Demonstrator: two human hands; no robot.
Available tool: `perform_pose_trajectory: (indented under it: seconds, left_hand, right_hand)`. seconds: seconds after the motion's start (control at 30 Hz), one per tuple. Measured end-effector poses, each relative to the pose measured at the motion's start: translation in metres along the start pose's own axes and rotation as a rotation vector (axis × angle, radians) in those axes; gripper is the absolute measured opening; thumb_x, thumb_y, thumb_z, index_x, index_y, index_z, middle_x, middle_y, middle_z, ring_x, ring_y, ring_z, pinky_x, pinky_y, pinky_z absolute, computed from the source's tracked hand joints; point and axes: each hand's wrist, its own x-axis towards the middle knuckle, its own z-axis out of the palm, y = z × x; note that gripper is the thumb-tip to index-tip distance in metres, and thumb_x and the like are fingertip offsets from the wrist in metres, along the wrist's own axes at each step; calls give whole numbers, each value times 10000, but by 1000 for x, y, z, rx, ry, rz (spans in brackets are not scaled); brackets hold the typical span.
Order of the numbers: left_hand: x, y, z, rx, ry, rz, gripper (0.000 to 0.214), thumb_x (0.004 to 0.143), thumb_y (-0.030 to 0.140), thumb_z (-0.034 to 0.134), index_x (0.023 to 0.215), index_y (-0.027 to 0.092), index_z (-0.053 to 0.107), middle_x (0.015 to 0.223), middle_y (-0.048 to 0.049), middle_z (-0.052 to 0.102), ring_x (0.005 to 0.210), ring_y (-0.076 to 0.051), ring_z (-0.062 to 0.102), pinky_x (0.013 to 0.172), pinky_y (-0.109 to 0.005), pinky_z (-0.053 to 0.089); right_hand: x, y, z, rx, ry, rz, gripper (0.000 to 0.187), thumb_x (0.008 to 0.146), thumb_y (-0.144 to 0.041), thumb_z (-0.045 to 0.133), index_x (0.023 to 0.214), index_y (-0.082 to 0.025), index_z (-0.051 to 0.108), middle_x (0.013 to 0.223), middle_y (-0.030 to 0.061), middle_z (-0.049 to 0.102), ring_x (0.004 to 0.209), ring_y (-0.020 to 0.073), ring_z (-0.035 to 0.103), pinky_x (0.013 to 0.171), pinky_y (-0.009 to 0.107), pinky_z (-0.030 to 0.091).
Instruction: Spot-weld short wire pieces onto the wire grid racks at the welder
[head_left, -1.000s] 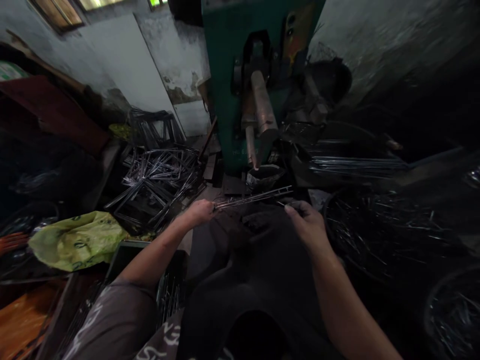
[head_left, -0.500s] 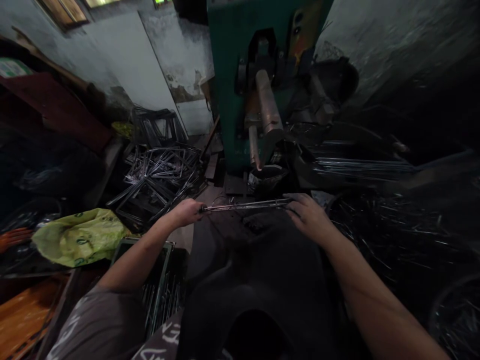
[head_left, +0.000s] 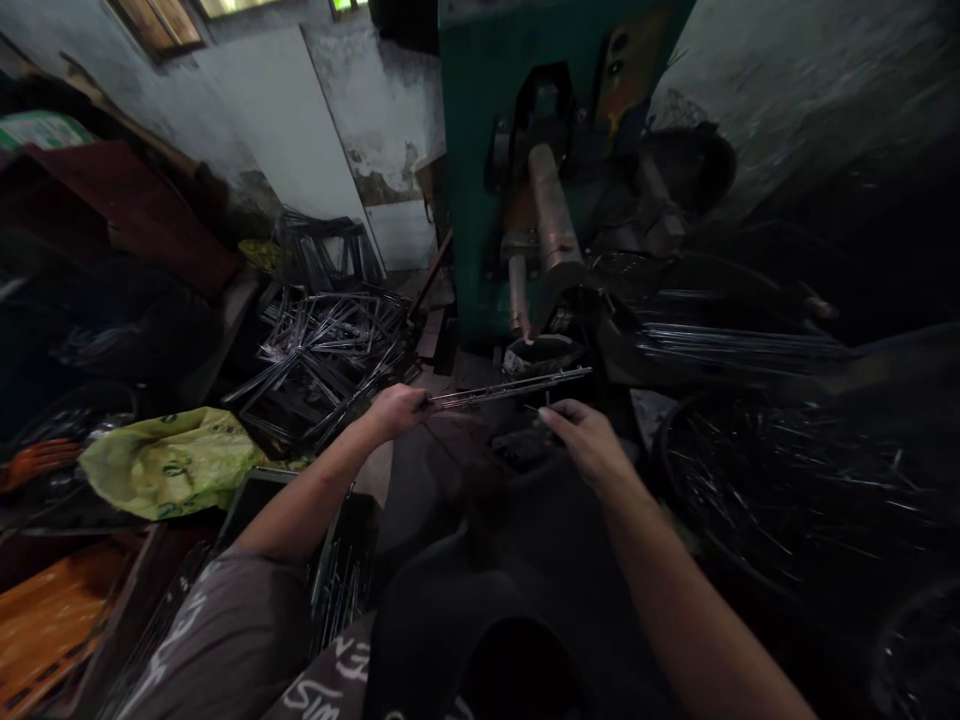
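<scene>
My left hand (head_left: 396, 411) is closed on one end of a long thin metal wire piece (head_left: 510, 388), which reaches out to the right, just below the green press machine (head_left: 525, 150). My right hand (head_left: 583, 441) sits under the piece's far end with its fingers pinched; a small thin rod seems to be between them, too small to name. Both hands hover over my dark lap, in front of the machine's round die (head_left: 541, 353).
A heap of bent wire frames (head_left: 330, 345) lies on the floor at left. A yellow-green bag (head_left: 169, 462) and an orange crate (head_left: 45, 620) are lower left. Bundles of rods (head_left: 735, 345) and dark tubs of wire (head_left: 795, 480) fill the right. A crate of rods (head_left: 337, 580) stands by my left knee.
My right hand has come off the wire piece's right end and dropped back a little, now pinched. The left hand lifted the piece's far end slightly. The camera view shifted left.
</scene>
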Motion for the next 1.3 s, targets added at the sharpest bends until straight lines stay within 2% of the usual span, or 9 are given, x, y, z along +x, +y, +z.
perform_pose_trajectory:
  seconds: [0.07,0.13,0.27,0.47,0.67,0.93,1.3]
  left_hand:
    - [2,3,2,8,22,-5,429,878,491,444,675,153,614,578,-38,572,543,-120,492,554,-234,295]
    - [3,5,2,13,27,-12,439,876,500,441,671,153,614,576,-41,573,538,-120,489,549,-237,290]
    - [1,6,2,10,1,-16,459,873,519,429,660,156,612,565,-42,571,519,-118,473,534,-239,281]
    - [2,3,2,-12,-9,-40,474,878,532,403,692,157,625,578,-45,577,526,-125,484,533,-241,298]
    - [6,1,3,-28,-2,-47,437,881,497,418,689,159,618,586,-42,580,532,-120,487,542,-241,307]
    - [13,2,3,-9,-21,-91,397,877,462,455,693,155,627,577,-44,583,522,-121,487,535,-243,310]
    - [33,4,-2,-5,-78,-155,413,873,470,460,776,128,670,663,-101,637,602,-172,565,559,-267,334]
  right_hand:
    - [15,7,21,226,38,155,381,520,-463,773,652,-165,573,657,18,613,559,128,533,496,257,474]
    - [28,11,33,400,65,219,392,473,-401,809,672,-168,565,705,15,624,613,137,571,518,268,512]
    - [39,9,38,551,39,140,390,506,-355,823,746,-171,576,726,9,627,676,161,627,584,308,560]
    - [44,12,41,590,-15,38,421,514,-383,842,761,-166,579,764,11,641,686,160,649,655,316,571]
    - [55,16,47,616,-1,-17,417,520,-397,844,688,-175,534,703,-3,631,688,160,651,706,342,573]
    - [66,17,52,630,29,-12,454,465,-409,855,680,-174,532,699,0,643,660,151,646,667,303,567]
    - [88,12,48,611,12,-24,435,493,-394,846,708,-164,545,728,15,644,660,154,641,699,339,567]
